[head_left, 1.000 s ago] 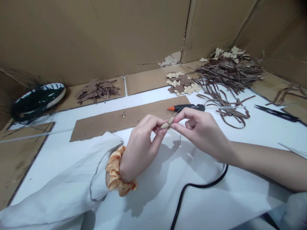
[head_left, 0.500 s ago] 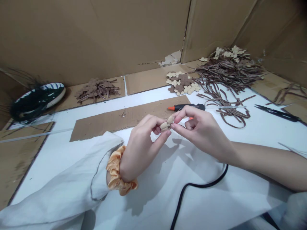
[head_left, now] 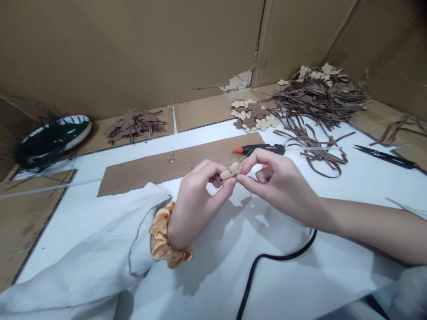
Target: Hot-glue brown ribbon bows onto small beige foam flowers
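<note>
Left fingers: the left hand [head_left: 198, 202] pinches a small beige flower [head_left: 230, 172] between thumb and fingers.
Right fingers: the right hand [head_left: 283, 184] grips the flower's other edge between thumb and forefinger, the remaining fingers curled in.
Flower: held between both hands, above the white sheet [head_left: 300, 284]; its petals are partly hidden by the fingertips.
Left wrist: an orange scrunchie [head_left: 167, 235] sits against a white sleeve [head_left: 96, 253].
Glue gun: the black glue gun [head_left: 262, 150] with orange tip lies just beyond the right hand, its tip over a cardboard strip [head_left: 150, 171].
Cord: a black cord [head_left: 258, 262] curves across the sheet below the right hand.
Right side: brown strips [head_left: 320, 100] lie heaped near a slim black tool [head_left: 385, 156].
Behind: beige and brown flowers [head_left: 255, 114] lie in a cluster.
Far left: a dish [head_left: 78, 126] holds dark strands [head_left: 43, 144], with a brown pile [head_left: 133, 124] to its right.
</note>
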`<state>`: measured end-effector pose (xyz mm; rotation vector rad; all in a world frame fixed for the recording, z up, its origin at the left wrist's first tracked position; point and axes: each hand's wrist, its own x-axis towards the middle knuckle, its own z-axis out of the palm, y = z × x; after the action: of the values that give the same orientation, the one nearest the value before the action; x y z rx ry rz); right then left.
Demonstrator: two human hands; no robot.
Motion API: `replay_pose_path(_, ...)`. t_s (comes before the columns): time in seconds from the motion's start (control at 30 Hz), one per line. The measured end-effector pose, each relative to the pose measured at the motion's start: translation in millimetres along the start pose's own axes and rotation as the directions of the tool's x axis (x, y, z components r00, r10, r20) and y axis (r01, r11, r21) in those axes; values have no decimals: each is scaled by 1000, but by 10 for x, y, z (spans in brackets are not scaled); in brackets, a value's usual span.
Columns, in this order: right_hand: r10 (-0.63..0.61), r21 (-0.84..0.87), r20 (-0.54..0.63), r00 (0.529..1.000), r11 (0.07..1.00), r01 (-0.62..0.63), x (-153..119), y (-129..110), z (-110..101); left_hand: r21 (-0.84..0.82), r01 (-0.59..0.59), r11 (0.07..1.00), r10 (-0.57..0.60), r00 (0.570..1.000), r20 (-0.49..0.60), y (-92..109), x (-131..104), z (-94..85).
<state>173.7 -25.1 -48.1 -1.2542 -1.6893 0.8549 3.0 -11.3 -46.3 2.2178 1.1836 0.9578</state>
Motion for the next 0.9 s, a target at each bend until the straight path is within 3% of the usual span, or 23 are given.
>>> replay_pose_path(0.57, 15, 4, 36, 999, 1000, -16, -23, -34, -13, -121, 126, 985, -125, 992, 11, 50, 25, -18)
replay_pose_path(0.9, 135, 169, 40, 990, 976, -140, 0, -43, -16, -247, 265, 932, -251, 964, 89, 32, 50, -10)
